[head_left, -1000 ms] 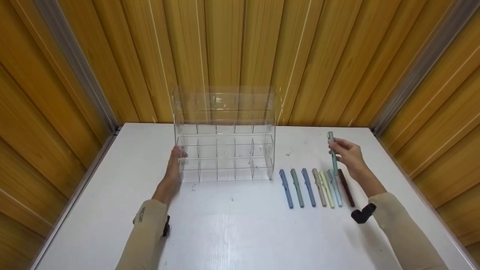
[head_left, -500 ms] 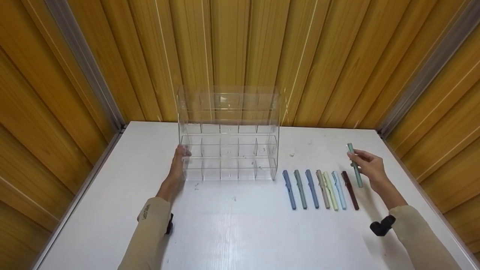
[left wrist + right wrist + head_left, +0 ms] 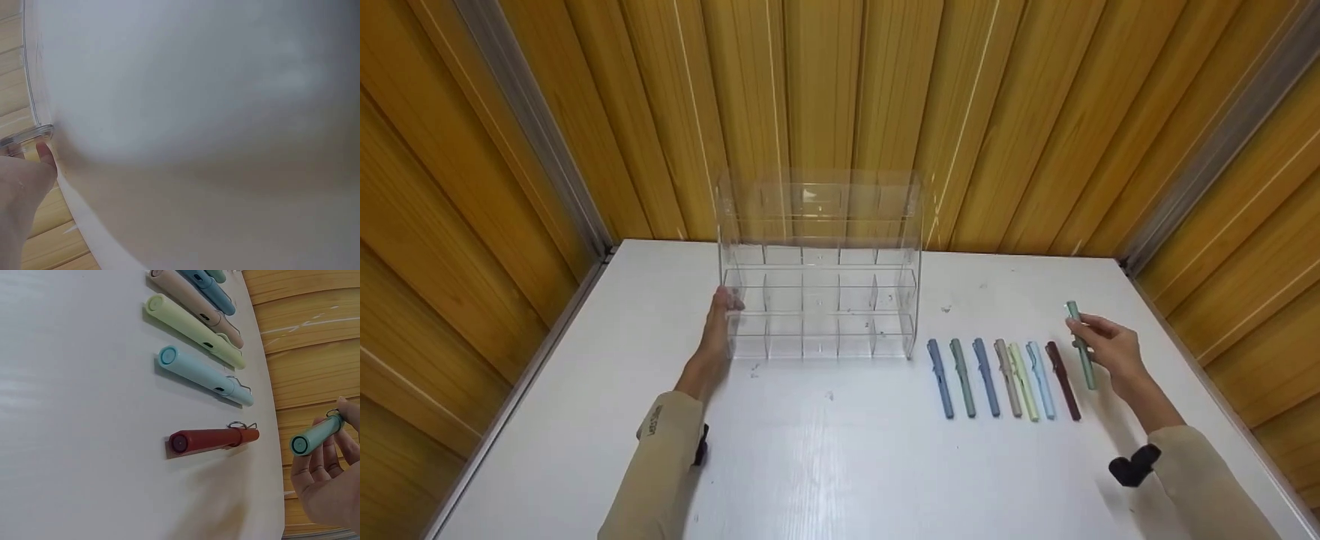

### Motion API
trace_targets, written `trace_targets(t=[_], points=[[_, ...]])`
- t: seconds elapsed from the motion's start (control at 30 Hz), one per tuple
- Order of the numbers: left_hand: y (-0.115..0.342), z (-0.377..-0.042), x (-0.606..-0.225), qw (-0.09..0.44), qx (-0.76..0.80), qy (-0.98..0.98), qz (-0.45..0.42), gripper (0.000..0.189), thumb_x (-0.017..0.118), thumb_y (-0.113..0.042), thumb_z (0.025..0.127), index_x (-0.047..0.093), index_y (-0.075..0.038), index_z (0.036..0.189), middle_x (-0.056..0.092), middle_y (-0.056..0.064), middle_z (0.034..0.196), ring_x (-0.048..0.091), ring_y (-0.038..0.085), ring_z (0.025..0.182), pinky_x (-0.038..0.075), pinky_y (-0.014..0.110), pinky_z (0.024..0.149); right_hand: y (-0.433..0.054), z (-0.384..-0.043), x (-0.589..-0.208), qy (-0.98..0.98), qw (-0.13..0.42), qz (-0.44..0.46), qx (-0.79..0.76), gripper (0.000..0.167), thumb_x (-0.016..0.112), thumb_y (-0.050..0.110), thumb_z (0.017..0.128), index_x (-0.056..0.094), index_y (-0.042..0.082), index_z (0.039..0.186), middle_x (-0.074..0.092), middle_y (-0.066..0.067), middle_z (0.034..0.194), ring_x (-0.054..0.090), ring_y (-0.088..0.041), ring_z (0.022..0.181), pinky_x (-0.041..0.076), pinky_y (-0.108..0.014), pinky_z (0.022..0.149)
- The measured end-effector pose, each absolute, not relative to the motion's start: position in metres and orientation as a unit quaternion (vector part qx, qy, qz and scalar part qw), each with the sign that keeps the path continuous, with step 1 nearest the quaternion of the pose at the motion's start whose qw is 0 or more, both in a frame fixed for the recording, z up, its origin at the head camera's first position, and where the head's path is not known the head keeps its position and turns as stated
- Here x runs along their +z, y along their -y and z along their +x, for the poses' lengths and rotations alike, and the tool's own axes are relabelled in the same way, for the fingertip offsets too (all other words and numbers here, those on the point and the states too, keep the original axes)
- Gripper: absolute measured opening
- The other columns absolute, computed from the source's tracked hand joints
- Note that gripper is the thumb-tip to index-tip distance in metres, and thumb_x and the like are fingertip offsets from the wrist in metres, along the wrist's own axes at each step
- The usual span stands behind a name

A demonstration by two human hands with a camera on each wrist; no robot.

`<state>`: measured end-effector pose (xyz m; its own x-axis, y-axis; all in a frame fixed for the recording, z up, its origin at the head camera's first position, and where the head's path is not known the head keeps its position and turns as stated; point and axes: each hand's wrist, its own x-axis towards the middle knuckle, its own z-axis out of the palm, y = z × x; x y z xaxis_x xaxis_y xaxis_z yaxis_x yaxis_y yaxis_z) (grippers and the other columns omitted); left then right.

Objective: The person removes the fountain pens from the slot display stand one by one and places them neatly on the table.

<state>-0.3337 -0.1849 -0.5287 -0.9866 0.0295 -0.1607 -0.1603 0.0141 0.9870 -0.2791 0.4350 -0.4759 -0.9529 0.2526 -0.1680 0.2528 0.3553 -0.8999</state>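
My left hand (image 3: 709, 341) holds the left side of a clear acrylic pen organizer (image 3: 820, 313), with fingertips showing around its side panel. The organizer stands upright at the back of the table, divided into small compartments over several tiers. Between thumb and fingers my right hand (image 3: 1116, 352) pinches a mint-green pen (image 3: 318, 436) above the table's right side, its clip end pointing away. Just left of it lies a dark red pen (image 3: 1063, 381). Farther left in the row are a light blue pen (image 3: 205, 375), a pale yellow-green pen (image 3: 194, 330) and a beige pen (image 3: 1009, 379).
At the row's left end lie a blue pen (image 3: 940, 379), a green pen (image 3: 963, 379) and another blue pen (image 3: 986, 377). Yellow wood-look walls (image 3: 817, 90) enclose the back and sides of the white table (image 3: 810, 457).
My right hand has moved right and toward me with the mint-green pen, from over the row to beyond the dark red pen. My left hand stays at the organizer's side.
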Motion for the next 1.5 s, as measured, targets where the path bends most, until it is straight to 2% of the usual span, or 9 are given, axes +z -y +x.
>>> trace_targets(t=[0.33,0.67,0.77,0.87,0.97,1.03,1.13,1.3,1.5], points=[[0.184,-0.334,-0.528,0.056,0.704,-0.707,-0.037,0.092,0.011,-0.083,0.098,0.029,-0.01,0.152,0.017,0.011,0.17,0.013,0.038,0.158,0.001,0.065,0.128,-0.449,-0.27,-0.486,-0.835,0.007,0.141,-0.532,0.068,0.066,0.048,0.102,0.052,-0.002,0.146,0.061,0.028,0.094,0.06,0.007,0.09,0.053,-0.012,0.08],[0.185,-0.333,-0.529,0.067,0.696,-0.713,-0.051,0.099,0.012,-0.089,0.093,0.028,-0.013,0.154,0.015,0.008,0.171,0.013,0.035,0.158,0.005,0.065,0.128,-0.462,-0.264,-0.493,-0.858,0.041,0.15,-0.489,0.067,0.05,0.036,0.11,0.037,-0.014,0.153,0.061,0.02,0.098,0.058,0.007,0.087,0.052,-0.014,0.077],[0.185,-0.332,-0.528,0.065,0.691,-0.718,-0.047,0.099,0.01,-0.089,0.094,0.029,-0.012,0.154,0.018,0.009,0.168,0.015,0.035,0.157,0.005,0.065,0.127,-0.462,-0.263,-0.494,-0.863,0.037,0.146,-0.481,0.066,0.047,0.032,0.111,0.034,-0.015,0.154,0.065,0.009,0.108,0.058,0.01,0.086,0.052,-0.013,0.077],[0.185,-0.332,-0.528,0.064,0.69,-0.72,-0.043,0.099,0.01,-0.088,0.094,0.028,-0.012,0.155,0.02,0.009,0.167,0.014,0.036,0.158,0.005,0.066,0.127,-0.461,-0.262,-0.496,-0.869,0.033,0.146,-0.472,0.065,0.048,0.032,0.111,0.034,-0.015,0.155,0.064,-0.015,0.127,0.058,0.008,0.09,0.052,-0.012,0.077],[0.184,-0.331,-0.528,0.065,0.695,-0.715,-0.041,0.1,0.011,-0.089,0.094,0.027,-0.012,0.155,0.018,0.009,0.168,0.011,0.036,0.159,0.003,0.067,0.127,-0.46,-0.26,-0.497,-0.877,0.034,0.148,-0.456,0.065,0.048,0.033,0.111,0.036,-0.013,0.155,0.052,-0.034,0.144,0.058,-0.004,0.099,0.051,-0.011,0.076],[0.184,-0.331,-0.528,0.065,0.695,-0.715,-0.04,0.1,0.011,-0.089,0.094,0.027,-0.012,0.155,0.018,0.008,0.169,0.011,0.036,0.159,0.002,0.067,0.127,-0.459,-0.259,-0.498,-0.885,0.034,0.143,-0.442,0.063,0.048,0.032,0.111,0.038,-0.013,0.153,0.047,-0.038,0.148,0.057,-0.014,0.104,0.05,-0.011,0.075],[0.184,-0.331,-0.529,0.062,0.696,-0.715,-0.042,0.099,0.011,-0.088,0.094,0.027,-0.012,0.155,0.019,0.008,0.168,0.012,0.036,0.159,0.002,0.068,0.127,-0.459,-0.258,-0.501,-0.902,0.025,0.131,-0.41,0.059,0.051,0.03,0.11,0.044,-0.014,0.149,0.051,-0.039,0.142,0.058,-0.022,0.105,0.049,-0.012,0.073],[0.184,-0.332,-0.531,0.054,0.693,-0.717,-0.044,0.095,0.012,-0.086,0.096,0.03,-0.011,0.151,0.02,0.009,0.167,0.016,0.036,0.157,0.005,0.068,0.126,-0.46,-0.258,-0.505,-0.922,0.009,0.122,-0.368,0.053,0.056,0.024,0.108,0.051,-0.016,0.142,0.06,-0.037,0.128,0.059,-0.022,0.095,0.049,-0.016,0.068],[0.184,-0.332,-0.531,0.054,0.694,-0.717,-0.045,0.097,0.013,-0.088,0.094,0.029,-0.013,0.154,0.02,0.009,0.167,0.014,0.035,0.158,0.004,0.066,0.127,-0.456,-0.26,-0.506,-0.925,0.015,0.117,-0.361,0.051,0.056,0.021,0.107,0.052,-0.018,0.139,0.059,-0.04,0.128,0.062,-0.03,0.098,0.05,-0.016,0.068]])
